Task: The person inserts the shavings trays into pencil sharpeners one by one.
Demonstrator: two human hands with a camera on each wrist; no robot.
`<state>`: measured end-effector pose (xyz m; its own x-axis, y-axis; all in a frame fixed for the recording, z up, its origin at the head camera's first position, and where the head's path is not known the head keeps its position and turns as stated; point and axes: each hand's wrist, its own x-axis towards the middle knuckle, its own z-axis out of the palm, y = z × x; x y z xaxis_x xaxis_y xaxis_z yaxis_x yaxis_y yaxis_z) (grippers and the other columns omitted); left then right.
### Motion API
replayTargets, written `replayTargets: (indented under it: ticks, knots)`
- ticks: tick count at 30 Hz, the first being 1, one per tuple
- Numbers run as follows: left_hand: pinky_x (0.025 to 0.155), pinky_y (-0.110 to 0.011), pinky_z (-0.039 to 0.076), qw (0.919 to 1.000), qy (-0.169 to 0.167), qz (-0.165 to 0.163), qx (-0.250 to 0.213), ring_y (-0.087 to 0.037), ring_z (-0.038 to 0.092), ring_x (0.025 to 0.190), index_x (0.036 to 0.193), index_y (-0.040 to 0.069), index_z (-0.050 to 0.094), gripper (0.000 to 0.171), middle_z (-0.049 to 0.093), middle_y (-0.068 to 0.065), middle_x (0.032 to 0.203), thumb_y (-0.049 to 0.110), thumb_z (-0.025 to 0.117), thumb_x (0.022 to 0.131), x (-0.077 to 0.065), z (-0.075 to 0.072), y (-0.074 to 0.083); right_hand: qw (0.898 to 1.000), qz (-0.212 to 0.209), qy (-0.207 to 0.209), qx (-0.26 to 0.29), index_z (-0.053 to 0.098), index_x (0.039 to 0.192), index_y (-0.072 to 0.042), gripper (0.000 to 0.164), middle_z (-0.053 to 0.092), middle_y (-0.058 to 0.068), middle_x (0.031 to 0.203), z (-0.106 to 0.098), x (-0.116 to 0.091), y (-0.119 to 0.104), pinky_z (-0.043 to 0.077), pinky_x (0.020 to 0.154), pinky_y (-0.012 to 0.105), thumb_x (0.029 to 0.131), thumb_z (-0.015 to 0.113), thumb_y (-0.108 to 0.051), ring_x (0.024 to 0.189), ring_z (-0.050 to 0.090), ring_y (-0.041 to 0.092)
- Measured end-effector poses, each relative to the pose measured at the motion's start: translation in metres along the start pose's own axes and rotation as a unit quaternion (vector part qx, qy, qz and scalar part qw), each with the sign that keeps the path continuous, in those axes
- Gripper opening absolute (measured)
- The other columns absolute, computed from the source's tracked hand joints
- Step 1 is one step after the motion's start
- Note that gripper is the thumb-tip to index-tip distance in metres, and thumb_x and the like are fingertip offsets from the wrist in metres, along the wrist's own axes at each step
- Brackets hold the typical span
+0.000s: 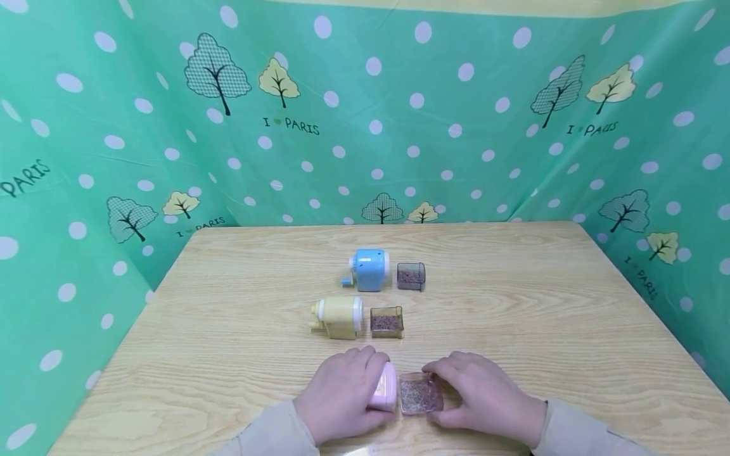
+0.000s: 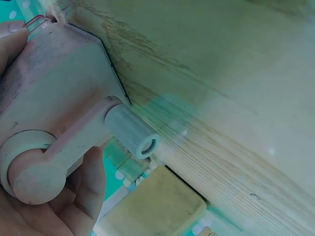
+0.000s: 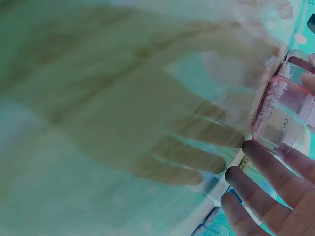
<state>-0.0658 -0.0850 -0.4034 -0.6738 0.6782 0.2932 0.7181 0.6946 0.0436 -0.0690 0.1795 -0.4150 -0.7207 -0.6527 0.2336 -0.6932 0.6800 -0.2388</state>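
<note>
Near the front of the table my left hand grips a pink crank pencil sharpener, mostly covered by the fingers. Its crank handle shows in the left wrist view. Just right of it, a see-through pinkish shavings drawer lies on the table, full of shavings. My right hand holds this drawer by its right end, thumb and forefinger on opposite sides; its other fingers are spread. A narrow gap separates drawer and sharpener.
Behind the hands stands a yellow sharpener with its drawer of shavings to its right. Farther back is a blue sharpener beside a grey drawer. A green dotted curtain surrounds the wooden table.
</note>
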Motion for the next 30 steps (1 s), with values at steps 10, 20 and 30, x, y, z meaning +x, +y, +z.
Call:
replayTargets:
  ticks: [10, 20, 30]
  knots:
    - [0.053, -0.021, 0.039, 1.0, 0.008, 0.003, -0.004, -0.006, 0.039, 0.064, 0.101, 0.011, 0.059, 0.061, 0.048, 0.007, 0.079, 0.06, 0.076, 0.069, 0.0, 0.001, 0.0, 1.0, -0.02, 0.019, -0.001, 0.071, 0.112, -0.014, 0.056, 0.069, -0.01, 0.096, 0.003, 0.005, -0.002, 0.055, 0.075, 0.036, 0.079, 0.07, -0.059, 0.084, 0.059, 0.005]
    - [0.052, -0.02, 0.039, 1.0, 0.008, 0.0, -0.002, -0.006, 0.039, 0.064, 0.099, 0.012, 0.058, 0.061, 0.048, 0.007, 0.079, 0.06, 0.077, 0.068, 0.0, 0.002, 0.0, 0.999, -0.028, 0.021, -0.003, 0.071, 0.112, -0.014, 0.055, 0.07, -0.008, 0.097, 0.004, 0.008, -0.005, 0.056, 0.077, 0.037, 0.078, 0.071, -0.058, 0.084, 0.061, 0.006]
    - [0.053, -0.02, 0.039, 1.0, 0.003, -0.003, 0.001, -0.006, 0.04, 0.065, 0.103, 0.01, 0.059, 0.063, 0.049, 0.006, 0.08, 0.059, 0.077, 0.069, 0.0, 0.002, 0.0, 1.0, -0.025, 0.001, 0.002, 0.071, 0.115, -0.013, 0.058, 0.071, -0.007, 0.099, 0.003, 0.012, -0.009, 0.056, 0.079, 0.039, 0.079, 0.07, -0.059, 0.086, 0.061, 0.007]
